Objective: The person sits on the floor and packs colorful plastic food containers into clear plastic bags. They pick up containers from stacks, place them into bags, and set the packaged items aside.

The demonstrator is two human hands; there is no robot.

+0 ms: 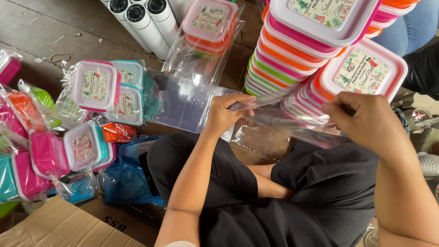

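— What have the hands got hold of?

— A clear plastic bag [283, 120], stretched between them above the lap. The left hand [227, 114] pinches one end with curled fingers; the right hand [366, 120] is closed on the other end.

— And around them?

— Stacked lunch boxes [292, 55] with white lids just behind the bag — wrapped boxes [96, 87] piled on the left, beside a cardboard box [59, 226].

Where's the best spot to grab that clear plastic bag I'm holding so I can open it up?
Take the clear plastic bag at its top edge, one side in each hand, coming from above. The left hand already pinches that edge and the right hand holds the other end, so the film is stretched flat between them. It probably opens best by sliding the two layers apart there.
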